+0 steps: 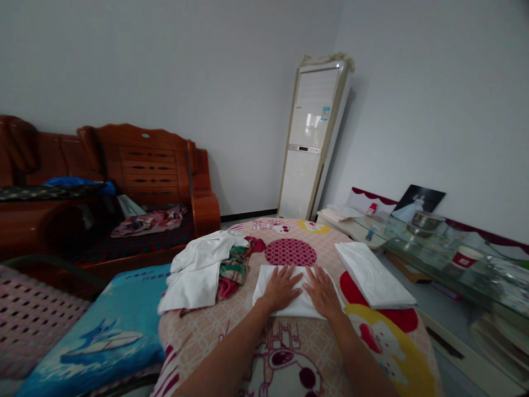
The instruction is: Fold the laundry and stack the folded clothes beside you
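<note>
1. Step in hand, as judged: flattening the folded white cloth [298, 310], which lies on the tablecloth [223, 342] directly under both palms.
2. Next move, as judged: further handling would call for fingertips slipped beneath an edge.
3. Grip: left hand [279, 289] and right hand [322, 292] lie palm-down, fingers extended and spread, touching the cloth, grasping nothing.
4. Surroundings: right of the right hand, a white bundle [374, 275]; left of the left hand, a rumpled white garment [198, 264] beside plaid fabric [235, 267].

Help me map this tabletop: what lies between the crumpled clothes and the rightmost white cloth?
The head view shows another folded white cloth, the left hand and right hand spread on it.
</note>
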Demonstrator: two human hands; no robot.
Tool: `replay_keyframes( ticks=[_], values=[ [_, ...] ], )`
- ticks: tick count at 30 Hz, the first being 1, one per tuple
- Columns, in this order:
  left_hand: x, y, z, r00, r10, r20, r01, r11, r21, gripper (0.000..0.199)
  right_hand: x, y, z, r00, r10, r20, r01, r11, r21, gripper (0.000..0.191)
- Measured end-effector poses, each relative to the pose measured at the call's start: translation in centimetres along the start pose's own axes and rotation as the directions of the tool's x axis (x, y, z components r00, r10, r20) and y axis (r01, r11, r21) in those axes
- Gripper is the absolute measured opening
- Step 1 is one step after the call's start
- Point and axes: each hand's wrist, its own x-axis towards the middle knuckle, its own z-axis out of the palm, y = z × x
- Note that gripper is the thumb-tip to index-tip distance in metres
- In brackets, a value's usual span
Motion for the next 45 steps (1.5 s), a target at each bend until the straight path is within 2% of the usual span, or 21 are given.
replay_keyframes(
  ticks=[10,15,18,26,32,38,42,45],
  values=[
    [0.1,0.0,0.3,1.0,0.0,0.012,0.0,1.0,0.015,0.052,0.1,0.4,0.7,1.0,-0.012,0.022,0.012,1.0,0.009,0.054],
    [-0.1,0.0,0.6,0.998,-0.028,-0.059,0.03,0.999,0.045,0.053,0.2,0.6,0.7,0.999,-0.044,0.022,0.044,0.999,0.01,0.052],
    [-0.1,0.0,0.7,0.999,-0.031,-0.033,0.032,0.999,0.044,0.052,0.2,0.6,0.7,0.999,-0.051,0.019,0.051,0.999,0.01,0.05],
    [-0.1,-0.1,0.7,0.999,-0.035,-0.022,0.036,0.998,0.049,0.053,0.0,0.4,1.0,0.997,-0.002,-0.083,0.004,1.0,0.021,0.062],
    [0.0,-0.2,0.9,0.999,-0.038,-0.012,0.038,0.999,0.033,0.053,0.0,0.7,1.6,0.999,-0.025,-0.026,0.025,1.0,0.006,0.051],
    [0.0,-0.3,1.1,0.998,-0.033,-0.05,0.034,0.999,0.028,0.054,0.0,0.8,1.7,1.0,-0.024,-0.018,0.024,1.0,0.004,0.053],
    [0.0,-0.3,1.0,0.999,-0.031,-0.034,0.033,0.999,0.033,0.055,0.1,0.7,1.7,0.999,0.0,-0.052,0.001,1.0,0.007,0.058],
    [0.0,-0.3,1.2,0.999,-0.031,-0.024,0.032,0.998,0.046,0.054,0.1,0.7,1.6,0.999,-0.006,-0.033,0.006,1.0,-0.003,0.056]
  ],
)
